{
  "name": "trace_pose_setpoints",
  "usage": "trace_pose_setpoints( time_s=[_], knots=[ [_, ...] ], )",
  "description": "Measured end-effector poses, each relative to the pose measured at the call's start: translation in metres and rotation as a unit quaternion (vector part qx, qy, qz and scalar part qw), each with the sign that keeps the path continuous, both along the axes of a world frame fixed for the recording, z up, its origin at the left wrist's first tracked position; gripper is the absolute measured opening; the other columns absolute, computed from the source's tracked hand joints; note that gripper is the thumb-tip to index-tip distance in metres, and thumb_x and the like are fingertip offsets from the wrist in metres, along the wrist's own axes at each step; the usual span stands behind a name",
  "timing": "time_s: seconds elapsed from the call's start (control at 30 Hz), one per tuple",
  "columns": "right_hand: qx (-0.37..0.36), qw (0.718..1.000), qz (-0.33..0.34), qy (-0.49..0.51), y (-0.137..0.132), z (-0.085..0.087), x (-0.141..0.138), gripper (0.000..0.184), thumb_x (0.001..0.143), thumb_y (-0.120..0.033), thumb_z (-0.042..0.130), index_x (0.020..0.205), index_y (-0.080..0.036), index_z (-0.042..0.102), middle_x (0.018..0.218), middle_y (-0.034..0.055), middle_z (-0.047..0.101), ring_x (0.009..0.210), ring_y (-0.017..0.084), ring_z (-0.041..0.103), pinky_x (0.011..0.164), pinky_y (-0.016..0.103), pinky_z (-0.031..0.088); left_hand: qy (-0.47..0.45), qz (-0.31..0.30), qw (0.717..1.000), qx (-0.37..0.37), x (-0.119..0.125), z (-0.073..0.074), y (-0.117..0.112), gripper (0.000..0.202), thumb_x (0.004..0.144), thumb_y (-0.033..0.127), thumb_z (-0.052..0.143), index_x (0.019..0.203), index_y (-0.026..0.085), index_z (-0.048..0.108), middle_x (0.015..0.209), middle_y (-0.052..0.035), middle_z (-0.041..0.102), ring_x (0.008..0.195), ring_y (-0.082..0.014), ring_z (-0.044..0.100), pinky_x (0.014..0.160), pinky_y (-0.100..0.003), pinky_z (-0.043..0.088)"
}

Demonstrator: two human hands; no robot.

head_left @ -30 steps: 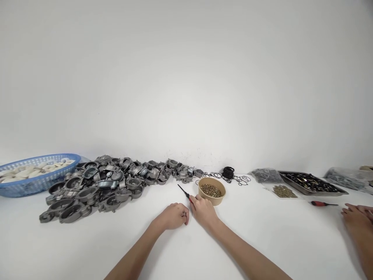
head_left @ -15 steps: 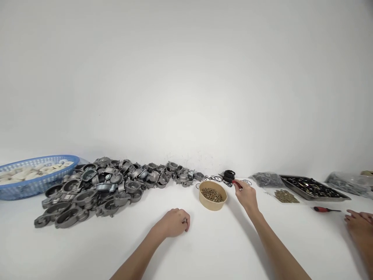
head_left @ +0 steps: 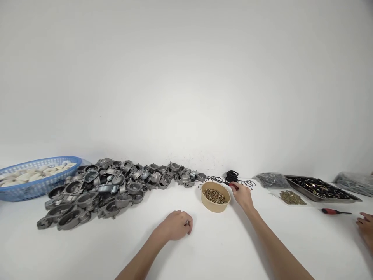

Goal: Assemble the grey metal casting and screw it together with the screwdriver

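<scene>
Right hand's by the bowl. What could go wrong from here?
The right hand holds a screwdriver close to the black rings; it might snag or scatter loose ones.
The hand is also right beside the bowl, so a sideways bump could spill screws.
The castings lie heaped loosely; a knock could make some slide.

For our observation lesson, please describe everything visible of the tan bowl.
The bowl is round and tan, thin-rimmed, open-topped and apparently paperboard. It stands upright on the white table, partly filled with small brass-coloured pieces resembling screws. The right hand is close beside its right edge; whether they touch is unclear.
</scene>
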State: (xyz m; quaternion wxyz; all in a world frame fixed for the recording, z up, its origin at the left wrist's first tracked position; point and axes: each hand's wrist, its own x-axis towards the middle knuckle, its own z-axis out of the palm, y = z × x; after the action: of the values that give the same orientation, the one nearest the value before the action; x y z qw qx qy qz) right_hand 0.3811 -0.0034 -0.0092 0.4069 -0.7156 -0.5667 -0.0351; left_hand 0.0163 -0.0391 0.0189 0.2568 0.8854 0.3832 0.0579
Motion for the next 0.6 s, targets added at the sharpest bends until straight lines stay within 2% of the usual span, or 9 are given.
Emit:
trace_pose_setpoints(
  time_s=[0.2, 0.37, 0.5, 0.6],
  knots=[
    [0.004, 0.997, 0.011, 0.08, 0.018, 0.0, -0.002, 0.025, 0.08, -0.033, 0.061, 0.09, -0.019, 0.079, 0.088, 0.0096, 0.079, 0.088, 0.031, 0.071, 0.085, 0.039, 0.047, -0.004, 0.003, 1.0, -0.003, 0.0, -0.003, 0.001, 0.025, 0.074, 0.013, 0.046, 0.067, 0.024, 0.067, 0.069, -0.0012, 0.066, 0.073, -0.0215, 0.06, 0.074, -0.03, 0.044],
    [0.009, 0.977, 0.008, 0.214, 0.034, -0.003, 0.006, 0.019, 0.073, -0.033, 0.07, 0.081, -0.017, 0.078, 0.07, 0.0076, 0.077, 0.068, 0.027, 0.072, 0.075, 0.036, 0.051, -0.003, -0.003, 1.0, 0.003, 0.001, -0.009, 0.005, 0.024, 0.074, 0.012, 0.047, 0.068, 0.024, 0.066, 0.064, 0.0007, 0.062, 0.068, -0.0194, 0.059, 0.078, -0.03, 0.046],
    [0.023, 0.939, 0.0, 0.343, 0.039, -0.016, 0.015, 0.018, 0.071, -0.028, 0.075, 0.081, -0.015, 0.077, 0.082, 0.0107, 0.079, 0.07, 0.026, 0.074, 0.058, 0.03, 0.052, 0.01, -0.008, 1.0, 0.004, 0.001, -0.009, 0.005, 0.024, 0.075, 0.012, 0.045, 0.07, 0.024, 0.066, 0.065, 0.0015, 0.062, 0.07, -0.0186, 0.06, 0.078, -0.029, 0.047],
    [0.037, 0.907, 0.009, 0.419, 0.041, -0.025, 0.019, 0.016, 0.07, -0.024, 0.078, 0.082, -0.013, 0.076, 0.093, 0.0128, 0.079, 0.072, 0.022, 0.073, 0.055, 0.026, 0.053, 0.023, -0.006, 1.0, 0.009, 0.001, -0.006, 0.004, 0.024, 0.076, 0.013, 0.045, 0.071, 0.024, 0.066, 0.068, 0.0011, 0.064, 0.074, -0.0193, 0.061, 0.078, -0.029, 0.047]
  ],
)
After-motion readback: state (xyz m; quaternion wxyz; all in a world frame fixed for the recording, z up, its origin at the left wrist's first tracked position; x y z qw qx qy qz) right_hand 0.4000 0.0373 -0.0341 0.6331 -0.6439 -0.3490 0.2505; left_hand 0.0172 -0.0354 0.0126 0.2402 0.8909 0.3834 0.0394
